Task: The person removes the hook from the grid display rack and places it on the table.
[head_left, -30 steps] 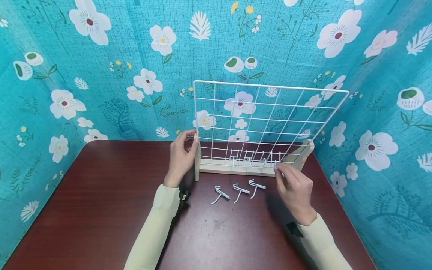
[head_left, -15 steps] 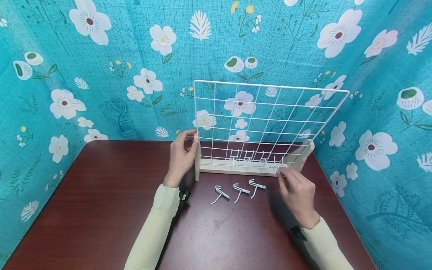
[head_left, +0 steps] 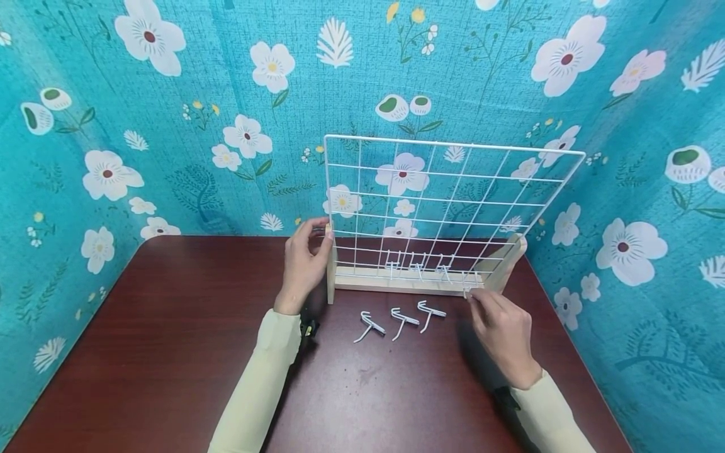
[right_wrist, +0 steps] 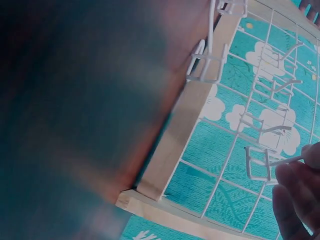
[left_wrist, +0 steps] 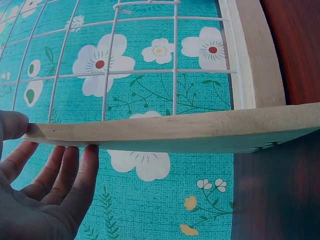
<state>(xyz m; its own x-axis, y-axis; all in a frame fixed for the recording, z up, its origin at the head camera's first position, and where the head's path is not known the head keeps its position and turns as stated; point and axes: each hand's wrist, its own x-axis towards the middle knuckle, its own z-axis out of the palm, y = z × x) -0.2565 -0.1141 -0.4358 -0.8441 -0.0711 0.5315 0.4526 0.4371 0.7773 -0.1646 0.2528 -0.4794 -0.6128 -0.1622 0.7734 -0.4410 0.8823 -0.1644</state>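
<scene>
A white wire grid panel (head_left: 456, 144) stands tilted in a pale wooden stand (head_left: 396, 283). My left hand (head_left: 304, 264) grips the top of the stand's left upright (left_wrist: 150, 127), thumb on one edge and fingers on the opposite side. Between thumb and fingers of my right hand (head_left: 504, 333) is a white wire hook (right_wrist: 270, 165), pinched by its arm. Its square back faces the lower right of the grid, in front of the base bar. Three similar hooks (head_left: 417, 267) hang in a row on the low wires, left of the right hand.
Three loose white hooks (head_left: 404, 319) lie side by side on the dark red-brown table (head_left: 187, 352), in front of the stand. At the right end rises the stand's other upright (head_left: 508, 261). A teal flowered cloth (head_left: 204, 75) surrounds the table's back and sides.
My right hand has drawn the hook a little down, right and toward me, off the lower wires. The left hand has stayed on the upright; the loose hooks have not moved.
</scene>
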